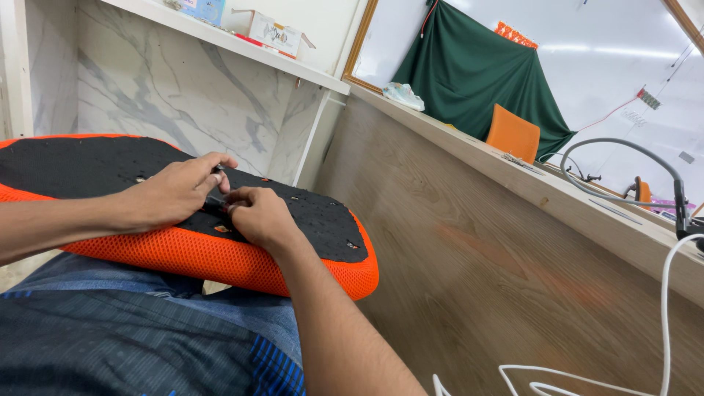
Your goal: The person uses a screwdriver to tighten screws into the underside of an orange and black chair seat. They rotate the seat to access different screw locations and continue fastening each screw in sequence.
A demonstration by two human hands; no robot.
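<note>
Wooden panel (469, 249): it filled the right side of my view, sloping up to a ledge (469, 143), and walled in that whole flank.
Marble wall (183, 95): it stood close behind the work, with a white shelf (242, 48) carrying small cartons above it.
Green cloth (477, 73): it hung well apart on the far wall, behind an orange chair back (513, 133).
Seat cushion (220, 257): orange mesh sides, black underside turned up, it lay across my lap, its rounded right end sticking out past my knee toward the panel.
Open room: mostly to my left along the cushion; to the right the panel was near, and the wall was near ahead.
White cable (664, 315): it looped at lower right beside a grey hose (616, 147), apart from the cushion.
Left hand (176, 192): it rested on the black face, fingers pinched together on a small dark part (218, 198) I could not identify.
Right hand (260, 216): it was curled shut just beside the left, touching the same spot; what it gripped was hidden.
Risk, as I judged it: the cushion only rested on my legs, so a hard push might tip its free end off my knee.
Second risk: the small part could slip from my fingertips and drop between cushion and lap.
</note>
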